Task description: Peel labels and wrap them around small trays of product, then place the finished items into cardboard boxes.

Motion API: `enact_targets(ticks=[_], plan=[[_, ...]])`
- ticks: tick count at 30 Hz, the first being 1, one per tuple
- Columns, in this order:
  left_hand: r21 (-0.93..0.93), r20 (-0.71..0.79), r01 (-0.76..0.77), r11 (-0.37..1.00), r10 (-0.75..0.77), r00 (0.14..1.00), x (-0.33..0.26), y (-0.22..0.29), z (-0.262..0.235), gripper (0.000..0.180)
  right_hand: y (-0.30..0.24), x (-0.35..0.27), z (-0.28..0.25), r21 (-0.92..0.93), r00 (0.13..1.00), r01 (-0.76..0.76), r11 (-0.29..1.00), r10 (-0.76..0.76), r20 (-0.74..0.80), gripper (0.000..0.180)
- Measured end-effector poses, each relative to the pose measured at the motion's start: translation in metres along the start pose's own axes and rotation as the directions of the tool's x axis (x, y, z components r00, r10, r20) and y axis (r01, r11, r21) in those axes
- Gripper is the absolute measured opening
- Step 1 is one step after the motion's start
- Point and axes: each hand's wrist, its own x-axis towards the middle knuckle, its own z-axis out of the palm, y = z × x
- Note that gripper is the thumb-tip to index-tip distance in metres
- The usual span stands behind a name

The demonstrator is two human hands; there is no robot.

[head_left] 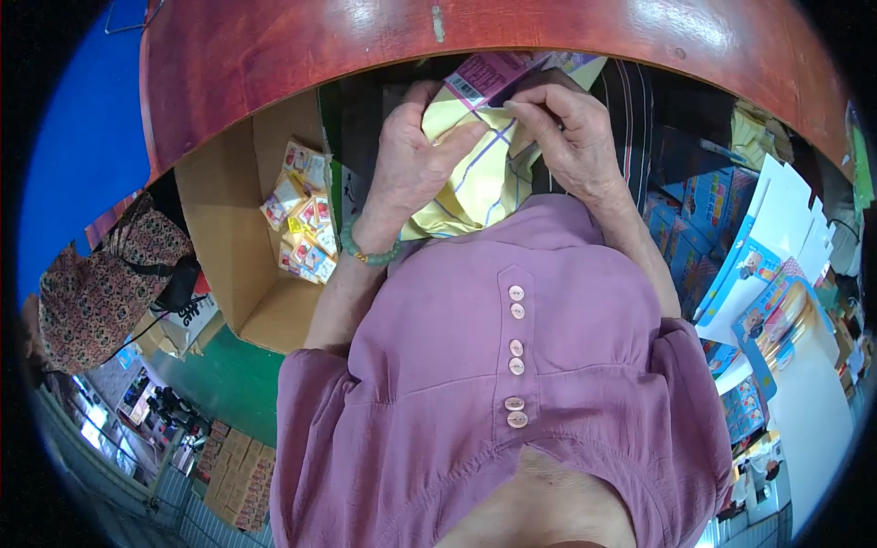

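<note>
Both hands are together over my lap, just below the table edge. Between them lies a purple printed box point(498, 78) with a barcode, its far part hidden under the table edge. My left hand point(416, 151), with a green bead bracelet point(370, 251) on the wrist, is closed at the box's left side, its thumb stretched over the yellow cloth. My right hand point(571, 132) has thumb and forefinger pinched at the box's near right corner; the other fingers are curled. Under both hands a yellow checked cloth point(475, 187) covers my lap.
A curved reddish wooden table point(365, 46) arches across the top. At left an open cardboard carton point(242, 228) holds several small picture packets point(306, 215). Blue printed boxes point(703, 210) and white-and-blue cards point(763, 247) are stacked at right. A patterned bag point(114, 283) hangs at far left.
</note>
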Motion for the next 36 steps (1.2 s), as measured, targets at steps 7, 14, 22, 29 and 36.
enact_targets(ticks=[7, 14, 22, 29, 36], plan=[[0.333, -0.091, -0.063, 0.941, 0.098, 0.991, -0.003, -0.009, -0.023, 0.039, 0.010, -0.017, -0.034, 0.402, 0.956, -0.150, 0.903, 0.237, -0.175, 0.008], [0.498, 0.040, -0.051, 0.866, 0.036, 0.999, 0.013, -0.016, -0.034, 0.039, 0.022, -0.047, -0.084, 0.741, 0.715, 0.080, 0.666, 0.480, -0.508, 0.014], [0.728, 0.137, -0.264, 0.632, 0.244, 0.960, 0.036, -0.029, -0.020, 0.045, -0.036, -0.082, -0.181, 0.412, 0.369, 0.337, 0.847, 0.284, -0.885, 0.025], [0.863, 0.084, -0.189, 0.469, 0.236, 0.968, 0.054, -0.037, 0.017, 0.045, -0.069, -0.077, -0.184, 0.236, 0.326, 0.379, 0.895, 0.110, -0.939, 0.021], [0.874, 0.149, -0.344, 0.343, 0.484, 0.862, 0.014, 0.003, 0.043, 0.058, -0.074, -0.064, -0.165, 0.288, 0.421, 0.342, 0.895, 0.128, -0.898, 0.017]])
